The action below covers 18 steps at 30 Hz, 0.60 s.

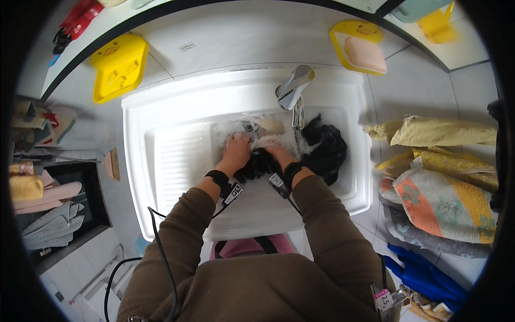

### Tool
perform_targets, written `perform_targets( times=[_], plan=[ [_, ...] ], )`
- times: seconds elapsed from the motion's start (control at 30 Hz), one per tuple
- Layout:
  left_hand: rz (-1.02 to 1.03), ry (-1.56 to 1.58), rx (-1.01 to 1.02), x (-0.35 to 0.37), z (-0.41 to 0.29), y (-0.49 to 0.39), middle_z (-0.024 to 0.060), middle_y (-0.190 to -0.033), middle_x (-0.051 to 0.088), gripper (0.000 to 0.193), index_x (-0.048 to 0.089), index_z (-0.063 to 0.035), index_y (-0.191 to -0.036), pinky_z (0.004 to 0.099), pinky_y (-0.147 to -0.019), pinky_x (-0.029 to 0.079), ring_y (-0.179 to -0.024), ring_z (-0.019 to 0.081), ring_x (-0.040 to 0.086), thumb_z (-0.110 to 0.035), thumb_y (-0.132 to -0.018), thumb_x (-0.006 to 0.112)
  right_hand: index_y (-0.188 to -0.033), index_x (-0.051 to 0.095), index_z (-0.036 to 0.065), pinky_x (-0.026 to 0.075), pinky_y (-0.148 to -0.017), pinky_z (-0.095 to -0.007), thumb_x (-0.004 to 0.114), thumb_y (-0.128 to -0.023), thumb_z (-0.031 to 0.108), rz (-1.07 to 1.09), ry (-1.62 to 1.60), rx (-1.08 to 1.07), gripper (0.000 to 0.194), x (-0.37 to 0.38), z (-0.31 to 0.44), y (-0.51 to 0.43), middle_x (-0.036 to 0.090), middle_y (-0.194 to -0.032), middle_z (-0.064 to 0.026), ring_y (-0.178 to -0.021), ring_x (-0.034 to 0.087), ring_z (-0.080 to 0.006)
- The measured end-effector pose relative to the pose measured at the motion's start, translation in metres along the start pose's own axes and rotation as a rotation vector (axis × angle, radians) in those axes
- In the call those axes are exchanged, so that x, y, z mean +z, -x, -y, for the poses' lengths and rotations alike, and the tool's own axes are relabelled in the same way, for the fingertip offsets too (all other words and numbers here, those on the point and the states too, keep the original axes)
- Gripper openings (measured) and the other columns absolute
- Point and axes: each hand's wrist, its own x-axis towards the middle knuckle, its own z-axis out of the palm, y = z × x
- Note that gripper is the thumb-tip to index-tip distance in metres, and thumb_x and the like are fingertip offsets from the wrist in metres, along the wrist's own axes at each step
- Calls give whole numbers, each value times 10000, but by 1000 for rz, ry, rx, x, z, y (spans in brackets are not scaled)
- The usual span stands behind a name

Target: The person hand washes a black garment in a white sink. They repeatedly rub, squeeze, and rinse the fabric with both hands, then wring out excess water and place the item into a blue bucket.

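Note:
My left hand reaches into sudsy water in the white laundry sink, its fingertips lost in the foam. Close by on its right, my right hand is also in the suds, with its fingers partly hidden. A wet black cloth lies between and beneath both hands, touching them; the foam hides whether either hand grips it. More black fabric is bunched in the right side of the basin. A beige piece, perhaps cloth, shows in the foam just beyond my hands.
A chrome faucet overhangs the basin beyond my right hand. The ribbed washboard is on the left. Yellow duck-shaped soap holders hang on the wall, the right one holding pink soap. Towels hang at right. A black cable crosses my left sleeve.

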Motion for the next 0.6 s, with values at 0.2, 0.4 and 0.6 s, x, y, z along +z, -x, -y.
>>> perform_targets(
  times=[0.2,0.4,0.6],
  plan=[
    [-73,757,-246,-40,11,33,153,-1082,713,308,643,-60,-1290,391,-932,506,-980,328,666,-186,-1023,555,-1502,443,111,398,-1053,-440,543,-1034,460,-156,-217,-111,592,-23,44,41,533,-1434,-101,-1298,486,-279],
    [138,1022,-281,-123,-3,78,106,-1270,653,523,603,-63,-1394,296,-991,475,-1128,176,599,-294,-945,738,-1354,615,79,474,-932,-333,674,-984,282,-127,39,-350,426,-22,87,135,679,-1197,-68,-1064,600,-156],
    [364,991,-255,-242,-29,74,59,-1021,727,418,685,0,-1212,278,-873,531,-936,130,654,-290,-920,760,-1228,703,47,505,-893,-243,674,-960,115,-231,173,-644,278,-29,193,231,712,-1102,-30,-992,622,-99]
  ],
)
